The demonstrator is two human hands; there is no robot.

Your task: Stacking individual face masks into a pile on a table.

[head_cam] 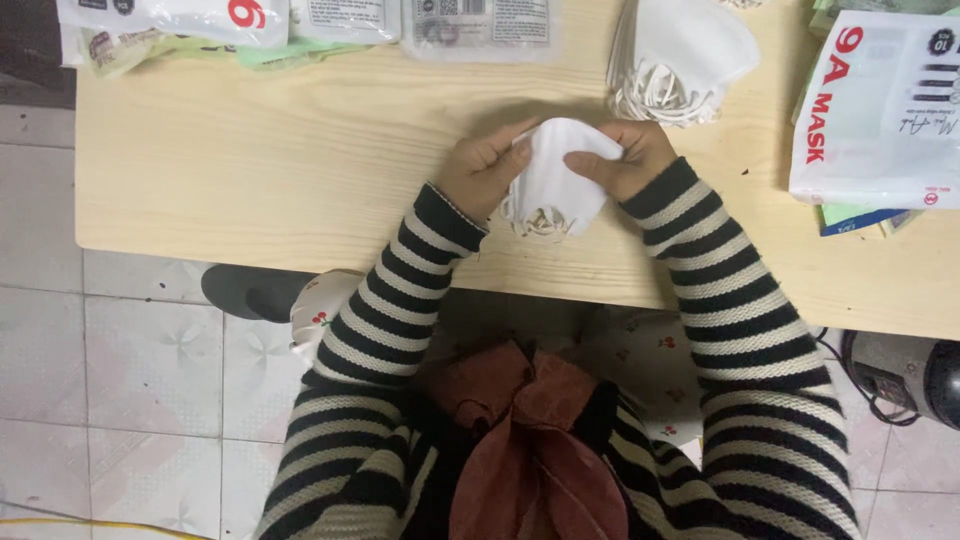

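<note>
Over on the far left corner of the counter (250, 150), a few sealed plastic packets (180, 20) lie half out of view, with more flat packets (480, 25) along the far edge. The pale wood of the near left part carries nothing but its grain.

Now the middle: the left hand (480, 175) is curled round the left side of a small stack of white folded masks (555, 185), fingers on top and thumb tucked in. The right hand (625, 160) pinches the same stack from the other side, thumb pressed across the top mask. The stack sits just above the counter near its front edge, ear loops hanging out underneath. Both arms are in black-and-cream striped sleeves.

Just beyond the right hand, a bigger heap of loose white masks (670, 60) waits, loops spilling toward the hands. By my reckoning that puts the work somewhere in the middle: one bundle gathered and in hand, a fair pile left loose, packets already filled on the left.

At the right edge, a large white printed bag (880, 110) rests on some green and blue cartons.

Below the counter there is a pale tiled floor (120, 400), a dark machine (910, 375) with a cable at the right, and a yellow cord in the lower left corner.
</note>
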